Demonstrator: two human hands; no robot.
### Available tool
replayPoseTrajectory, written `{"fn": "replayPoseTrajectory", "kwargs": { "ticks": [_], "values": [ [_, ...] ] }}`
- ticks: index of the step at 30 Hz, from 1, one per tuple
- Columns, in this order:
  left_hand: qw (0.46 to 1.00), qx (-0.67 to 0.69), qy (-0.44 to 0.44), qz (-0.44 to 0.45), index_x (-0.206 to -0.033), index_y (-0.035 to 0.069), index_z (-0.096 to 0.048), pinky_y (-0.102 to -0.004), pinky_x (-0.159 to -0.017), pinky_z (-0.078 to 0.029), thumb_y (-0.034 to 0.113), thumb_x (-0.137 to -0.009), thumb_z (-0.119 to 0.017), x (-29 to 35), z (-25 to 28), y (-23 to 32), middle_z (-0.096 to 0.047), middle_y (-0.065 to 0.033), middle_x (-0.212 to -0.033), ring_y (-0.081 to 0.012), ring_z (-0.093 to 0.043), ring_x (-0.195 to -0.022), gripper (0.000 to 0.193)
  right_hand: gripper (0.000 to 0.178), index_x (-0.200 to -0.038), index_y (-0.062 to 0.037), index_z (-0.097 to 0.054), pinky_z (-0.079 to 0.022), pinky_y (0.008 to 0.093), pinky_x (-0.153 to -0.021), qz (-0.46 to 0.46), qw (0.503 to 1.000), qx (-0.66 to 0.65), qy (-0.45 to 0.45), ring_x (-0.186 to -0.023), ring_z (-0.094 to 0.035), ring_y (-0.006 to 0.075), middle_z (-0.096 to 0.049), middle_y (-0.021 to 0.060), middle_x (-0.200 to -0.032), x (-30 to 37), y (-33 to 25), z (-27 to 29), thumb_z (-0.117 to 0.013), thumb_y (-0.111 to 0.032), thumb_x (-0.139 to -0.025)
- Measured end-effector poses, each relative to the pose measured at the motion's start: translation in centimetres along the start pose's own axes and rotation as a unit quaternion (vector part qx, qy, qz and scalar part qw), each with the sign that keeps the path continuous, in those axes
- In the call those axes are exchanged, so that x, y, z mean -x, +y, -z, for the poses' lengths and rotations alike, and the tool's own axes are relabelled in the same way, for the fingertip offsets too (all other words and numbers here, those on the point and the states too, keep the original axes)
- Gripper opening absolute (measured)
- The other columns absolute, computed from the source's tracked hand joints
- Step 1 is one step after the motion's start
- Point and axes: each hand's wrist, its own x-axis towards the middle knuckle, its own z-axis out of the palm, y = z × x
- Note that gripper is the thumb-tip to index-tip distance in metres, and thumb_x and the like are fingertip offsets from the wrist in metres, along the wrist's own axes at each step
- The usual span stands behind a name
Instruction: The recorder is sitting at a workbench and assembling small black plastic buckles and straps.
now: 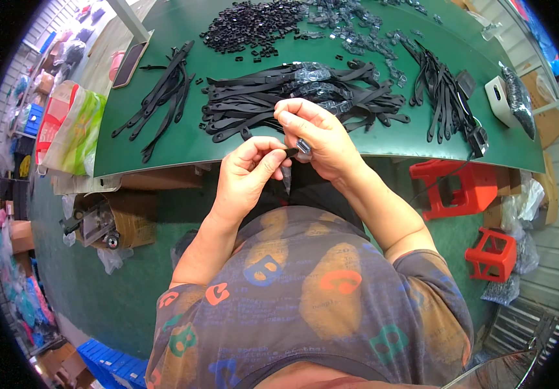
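Head | left hand (242,176) — strap (291,153) | right hand (325,137) — shiny piece (303,147) | carton (138,223), grey item (101,224) inside

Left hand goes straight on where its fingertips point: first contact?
Probably the small shiny piece in the right hand, just past the black strap the left hand pinches; depth is unclear.

Green, smooth-topped worktable (467,55), covered with black straps and small plastic parts.
At the middle, a broad pile of flat black straps (247,91) with rounded, holed ends is laid crosswise, partly overlaid by clear plastic wrapping (312,71). Beyond it, a heap of small black plastic pieces (250,27) is spread beside scattered clear plastic pieces (357,32). Looser black strap bundles are placed at left (174,81) and right (438,91). A dark, flat rectangular object with a pale rim (130,65) is set near the left edge, a white box-shaped container (500,102) near the right.
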Motion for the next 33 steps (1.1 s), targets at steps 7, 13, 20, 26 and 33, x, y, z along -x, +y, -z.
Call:
{"fn": "replayPoseTrajectory", "kwargs": {
  "ticks": [7,13,20,26,33],
  "values": [
    [1.0,-0.021,0.0,-0.009,-0.108,0.0,-0.066,-0.021,-0.069,-0.051,0.006,-0.098,-0.062,0.2,-0.4,0.3,-0.069,-0.0045,-0.091,-0.0065,-0.06,-0.075,0.012,0.02,-0.114,-0.0044,-0.064,-0.045,0.0197,-0.07,0.085,0.992,0.093,-0.006,-0.079,-0.055,0.0038,-0.062,-0.0037,-0.097,0.5,0.1,-1.0,-0.065,-0.017,-0.098],
    [1.0,-0.023,0.01,-0.006,-0.105,0.0,-0.065,-0.0214,-0.07,-0.051,0.006,-0.099,-0.061,0.3,-1.0,0.7,-0.067,-0.0015,-0.089,-0.0067,-0.06,-0.076,0.01,0.019,-0.117,-0.0012,-0.063,-0.046,0.0191,-0.071,0.212,0.917,0.333,0.058,-0.084,-0.056,0.0027,-0.064,-0.0016,-0.1,0.7,0.6,-0.2,-0.062,-0.009,-0.099],
    [0.947,-0.264,-0.012,-0.18,-0.083,0.003,-0.06,-0.0227,-0.059,-0.044,0.008,-0.085,-0.076,0.2,-1.5,2.5,-0.061,-0.0068,-0.085,-0.0085,-0.055,-0.068,0.017,0.019,-0.115,-0.0003,-0.064,-0.048,0.0217,-0.067,0.349,0.832,0.427,0.057,-0.077,-0.058,0.0045,-0.068,0.0028,-0.095,1.5,-0.9,-1.4,-0.064,-0.003,-0.096],
    [0.963,-0.184,-0.041,-0.191,-0.07,0.001,-0.054,-0.0289,-0.073,-0.049,0.0,-0.083,-0.066,1.1,-1.4,3.2,-0.064,-0.0113,-0.097,-0.0141,-0.06,-0.078,0.018,0.018,-0.116,-0.0008,-0.064,-0.044,0.0187,-0.065,0.334,0.85,0.39,0.118,-0.073,-0.053,0.0034,-0.065,-0.0015,-0.091,0.8,-1.9,0.1,-0.063,-0.005,-0.098],
    [0.998,-0.001,-0.022,-0.066,-0.109,0.003,-0.056,-0.0244,-0.075,-0.053,-0.003,-0.093,-0.063,0.5,-2.0,1.8,-0.065,-0.0065,-0.105,-0.0108,-0.064,-0.091,0.019,0.022,-0.12,0.0003,-0.062,-0.044,0.0187,-0.069,0.252,0.927,0.273,0.04,-0.08,-0.054,0.0024,-0.064,-0.001,-0.101,1.7,-1.6,-0.4,-0.061,-0.007,-0.1]
  ]
}}
